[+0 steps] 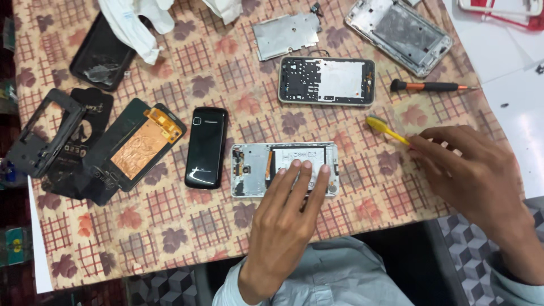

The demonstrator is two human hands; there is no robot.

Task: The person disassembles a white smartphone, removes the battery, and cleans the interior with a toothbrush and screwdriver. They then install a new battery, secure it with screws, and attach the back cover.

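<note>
My left hand (286, 218) rests flat with its fingertips on an opened phone body (252, 169) that lies back-up on the patterned tablecloth (187, 221). The phone's battery and inner parts are exposed. My right hand (470, 170) grips the handle of a yellow toothbrush (384, 128), whose bristle head points up and left, to the right of the opened phone and apart from it.
A second open phone frame (326, 80) lies behind, with a metal plate (286, 35) and a silver frame (399, 34) farther back. An orange-and-black screwdriver (428, 86) lies at right. A black phone (206, 147), a copper-backed screen (139, 144), black frames (42, 133) and white cloth (136, 22) lie at left.
</note>
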